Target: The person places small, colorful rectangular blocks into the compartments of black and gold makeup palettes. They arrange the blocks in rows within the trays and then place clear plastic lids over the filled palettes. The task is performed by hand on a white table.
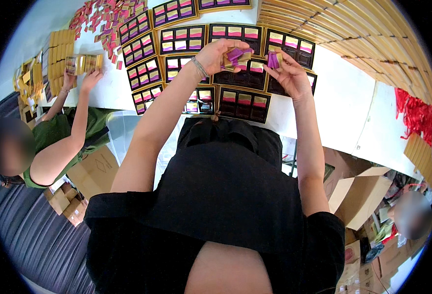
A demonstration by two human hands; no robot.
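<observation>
My left hand (221,55) is closed around a bunch of small purple and gold wrapped packets (238,56), held above the table. My right hand (289,73) pinches a single purple packet (274,60) between thumb and fingers, just right of the bunch. Below both hands lie several black trays with gold rims (244,104), each with compartments holding pink, yellow and purple packets. The tray under my hands (240,78) has mostly bare dark compartments.
A white table (343,98) bears the trays. A person in green at the left handles gold boxes (81,63). Loose red and gold packets (108,19) lie far left. Stacked gold lids (353,29) sit at the right, red ribbons (414,115) beyond. Cardboard boxes (358,191) stand lower right.
</observation>
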